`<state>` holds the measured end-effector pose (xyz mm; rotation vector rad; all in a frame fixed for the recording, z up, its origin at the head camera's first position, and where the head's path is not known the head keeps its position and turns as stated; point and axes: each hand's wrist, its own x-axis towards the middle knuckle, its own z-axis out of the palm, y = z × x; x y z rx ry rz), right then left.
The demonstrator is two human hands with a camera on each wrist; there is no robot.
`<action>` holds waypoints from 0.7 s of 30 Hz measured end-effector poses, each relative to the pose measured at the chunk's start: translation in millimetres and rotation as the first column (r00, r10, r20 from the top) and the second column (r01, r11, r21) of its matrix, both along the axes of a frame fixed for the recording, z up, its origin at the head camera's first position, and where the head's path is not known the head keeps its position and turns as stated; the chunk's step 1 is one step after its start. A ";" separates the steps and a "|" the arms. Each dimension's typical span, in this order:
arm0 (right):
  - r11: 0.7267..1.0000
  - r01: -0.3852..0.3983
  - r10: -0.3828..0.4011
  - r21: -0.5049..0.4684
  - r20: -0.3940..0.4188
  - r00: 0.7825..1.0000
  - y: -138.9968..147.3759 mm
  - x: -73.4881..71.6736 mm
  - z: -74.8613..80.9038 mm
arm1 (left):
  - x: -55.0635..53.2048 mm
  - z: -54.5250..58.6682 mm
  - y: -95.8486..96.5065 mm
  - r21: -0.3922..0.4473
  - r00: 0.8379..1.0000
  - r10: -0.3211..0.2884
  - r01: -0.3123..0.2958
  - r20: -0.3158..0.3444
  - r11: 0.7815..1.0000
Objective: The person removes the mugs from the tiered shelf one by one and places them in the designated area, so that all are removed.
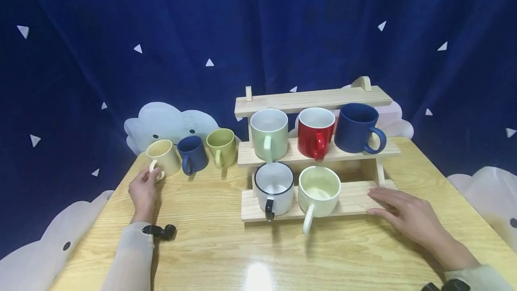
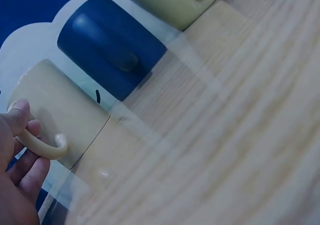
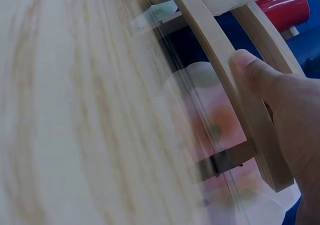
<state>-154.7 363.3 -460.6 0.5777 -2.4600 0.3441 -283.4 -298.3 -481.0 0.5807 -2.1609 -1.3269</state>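
Note:
My left hand (image 1: pixel 143 192) pinches the handle of a cream mug (image 1: pixel 171 160), which stands upright at the left end of the table. In the left wrist view, thumb and fingers meet on that handle (image 2: pixel 45 147). A small blue mug (image 1: pixel 194 155) and an olive-green mug (image 1: pixel 227 147) stand to its right. At the other side, my right hand (image 1: pixel 412 217) rests on the right end of the wooden rack's lower shelf (image 1: pixel 355 196), fingers fairly straight. Its thumb (image 3: pixel 250 65) lies against the shelf board in the right wrist view; the other fingers are hidden there.
The rack's middle shelf carries a pale green mug (image 1: pixel 276 140), a red mug (image 1: pixel 307 136) and a dark blue mug (image 1: pixel 351 131). On the lower shelf are a white black-rimmed mug (image 1: pixel 280 196) and a pale yellow mug (image 1: pixel 325 203). A dark blue curtain (image 1: pixel 181 26) hangs behind.

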 end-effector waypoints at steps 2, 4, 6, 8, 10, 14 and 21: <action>1.000 -0.003 0.003 0.001 0.000 1.000 -0.3 -1.2 0.3 | 0.4 -0.6 -1.7 0.000 1.000 0.010 -0.010 0.013 1.000; 1.000 -0.006 0.006 0.002 -0.004 1.000 -0.6 -2.2 0.2 | 0.4 -0.9 -2.8 -0.005 1.000 0.015 -0.015 0.019 1.000; 1.000 -0.010 0.010 0.002 -0.017 1.000 -0.7 -2.9 -0.2 | 0.3 -1.2 -3.3 -0.001 1.000 0.016 -0.016 0.016 1.000; 1.000 -0.012 0.012 0.004 -0.025 1.000 -0.7 -3.3 -0.9 | 0.6 -1.3 -3.2 0.004 1.000 0.017 -0.017 0.002 1.000; 1.000 -0.015 0.015 0.005 -0.039 0.999 -0.5 -3.5 -1.4 | 1.0 -1.6 -2.8 0.017 1.000 0.013 -0.012 -0.008 1.000; 1.000 -0.016 0.016 0.005 -0.048 0.999 0.2 -3.3 -2.5 | 2.3 -2.1 -1.2 0.038 1.000 -0.008 0.008 0.000 0.999; 1.000 -0.021 0.021 0.004 -0.047 0.999 0.1 -3.3 -2.8 | 4.6 -3.5 -0.3 0.031 0.999 -0.032 0.032 0.018 0.999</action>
